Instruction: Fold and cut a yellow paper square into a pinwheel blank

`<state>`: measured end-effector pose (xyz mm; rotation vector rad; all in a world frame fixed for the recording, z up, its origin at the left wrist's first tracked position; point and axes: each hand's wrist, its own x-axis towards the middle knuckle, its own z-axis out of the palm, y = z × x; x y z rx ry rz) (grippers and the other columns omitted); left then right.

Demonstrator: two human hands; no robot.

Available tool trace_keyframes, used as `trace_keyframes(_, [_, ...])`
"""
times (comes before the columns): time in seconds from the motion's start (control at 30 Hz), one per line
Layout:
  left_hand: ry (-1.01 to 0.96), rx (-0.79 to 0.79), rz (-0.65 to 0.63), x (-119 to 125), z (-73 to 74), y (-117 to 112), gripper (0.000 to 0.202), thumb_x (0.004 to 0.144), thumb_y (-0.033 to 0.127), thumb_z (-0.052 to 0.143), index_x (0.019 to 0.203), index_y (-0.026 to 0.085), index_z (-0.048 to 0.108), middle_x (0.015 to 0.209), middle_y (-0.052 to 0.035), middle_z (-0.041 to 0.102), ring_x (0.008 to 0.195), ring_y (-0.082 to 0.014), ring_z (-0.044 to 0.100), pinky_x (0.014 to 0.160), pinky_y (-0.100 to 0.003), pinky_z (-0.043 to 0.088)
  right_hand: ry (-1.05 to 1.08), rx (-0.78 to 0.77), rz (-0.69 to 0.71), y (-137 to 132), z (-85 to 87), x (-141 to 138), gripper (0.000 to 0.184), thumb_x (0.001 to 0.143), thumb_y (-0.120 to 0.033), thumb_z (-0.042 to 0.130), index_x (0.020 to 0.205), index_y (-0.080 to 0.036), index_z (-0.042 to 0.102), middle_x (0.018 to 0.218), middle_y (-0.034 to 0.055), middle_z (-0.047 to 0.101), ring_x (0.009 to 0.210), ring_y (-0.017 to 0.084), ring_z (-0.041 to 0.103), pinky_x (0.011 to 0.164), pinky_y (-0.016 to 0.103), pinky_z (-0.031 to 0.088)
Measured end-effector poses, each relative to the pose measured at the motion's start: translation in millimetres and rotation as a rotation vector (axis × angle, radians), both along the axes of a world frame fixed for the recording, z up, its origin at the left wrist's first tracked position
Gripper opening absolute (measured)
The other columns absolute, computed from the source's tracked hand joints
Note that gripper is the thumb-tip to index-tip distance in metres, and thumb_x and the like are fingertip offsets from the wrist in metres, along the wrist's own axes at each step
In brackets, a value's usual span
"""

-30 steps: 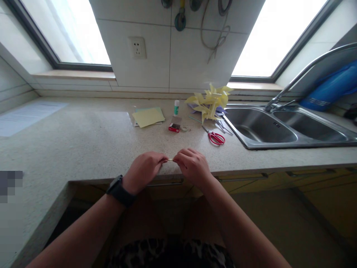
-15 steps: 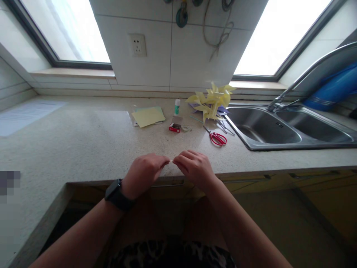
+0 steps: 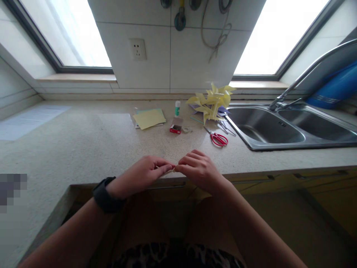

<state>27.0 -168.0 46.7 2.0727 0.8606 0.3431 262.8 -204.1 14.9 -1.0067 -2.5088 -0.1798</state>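
Note:
My left hand (image 3: 143,172), with a dark watch on its wrist, pinches a thin pale strip (image 3: 167,172) above the counter's front edge. At the strip's right end, the fingertips of my right hand (image 3: 199,168) are pressed together on it, close against the left fingertips. What the strip is made of is too small to tell. Beyond the hands lie an open red box (image 3: 175,129) of small dark items and a small roll of clear tape (image 3: 186,130). Red-handled scissors (image 3: 218,139) rest to the right of these.
A glue stick (image 3: 177,108) stands behind the box. Yellow paper sheets (image 3: 150,118) lie to its left. Yellow paper pinwheels (image 3: 213,100) are heaped beside the steel sink (image 3: 262,124). A printed sheet (image 3: 30,119) lies at the far left of the counter (image 3: 92,149).
My left hand has turned and its thumb now shows along the strip. Both hands have come closer together and slightly lower, and more of the strip shows under the left fingers.

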Motion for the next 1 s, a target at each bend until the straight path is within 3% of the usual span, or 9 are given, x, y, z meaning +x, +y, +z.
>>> trace_keyframes(0.2, [-0.060,-0.361,-0.066,-2.0,6.0,13.7,0.029,0.091,0.042,0.065,0.094,0.017,0.080,0.081,-0.0029,0.075,0.074,-0.0166,0.063,0.071,-0.027,0.048,0.128,0.026,0.099,-7.6,19.8,0.3,0.019,0.104,-0.025,0.050,0.101,-0.031,0.069,0.103,-0.0047,0.076,0.110,0.018,0.059,0.095,0.036,0.038])
trace_keyframes(0.4, [-0.190,-0.564,0.038,5.4,2.5,7.1,0.030,0.084,0.044,0.075,0.094,0.016,0.079,0.080,-0.0032,0.073,0.069,-0.0136,0.059,0.069,-0.026,0.045,0.197,0.275,0.046,-6.0,23.4,2.7,0.007,0.097,-0.027,0.065,0.097,-0.032,0.071,0.083,-0.0041,0.071,0.090,0.021,0.051,0.085,0.042,0.030])
trace_keyframes(0.57, [-0.334,-0.664,0.106,10.7,-1.9,1.2,0.030,0.081,0.039,0.080,0.101,0.017,0.079,0.090,-0.0051,0.075,0.077,-0.0138,0.064,0.076,-0.026,0.049,0.268,0.248,0.074,-2.3,26.8,2.5,0.007,0.095,-0.020,0.068,0.098,-0.026,0.069,0.086,-0.0054,0.074,0.088,0.018,0.059,0.083,0.041,0.033])
trace_keyframes(0.7, [-0.454,-0.681,0.187,16.6,-10.1,3.2,0.025,0.080,0.034,0.081,0.097,0.016,0.076,0.084,-0.0026,0.072,0.078,-0.0133,0.066,0.074,-0.025,0.051,0.478,0.058,0.015,-0.1,19.3,-1.5,0.004,0.091,-0.021,0.071,0.091,-0.023,0.068,0.084,-0.0021,0.074,0.079,0.016,0.061,0.080,0.038,0.041])
trace_keyframes(0.83, [-0.566,-0.659,0.270,23.2,-19.6,11.5,0.021,0.080,0.029,0.082,0.093,0.016,0.071,0.083,-0.0004,0.070,0.073,-0.0110,0.065,0.072,-0.024,0.052,0.786,-0.240,-0.205,0.5,9.7,-7.6,0.005,0.093,-0.026,0.066,0.091,-0.021,0.067,0.084,0.0024,0.071,0.077,0.016,0.064,0.073,0.033,0.049])
trace_keyframes(1.0, [-0.626,-0.614,0.299,31.1,-25.1,27.2,0.022,0.080,0.028,0.082,0.092,0.015,0.069,0.083,-0.0021,0.073,0.076,-0.0125,0.067,0.067,-0.023,0.051,0.852,-0.479,-0.316,11.6,7.3,-11.9,0.017,0.091,-0.037,0.069,0.096,-0.021,0.067,0.072,0.0012,0.072,0.063,0.015,0.066,0.055,0.026,0.050])
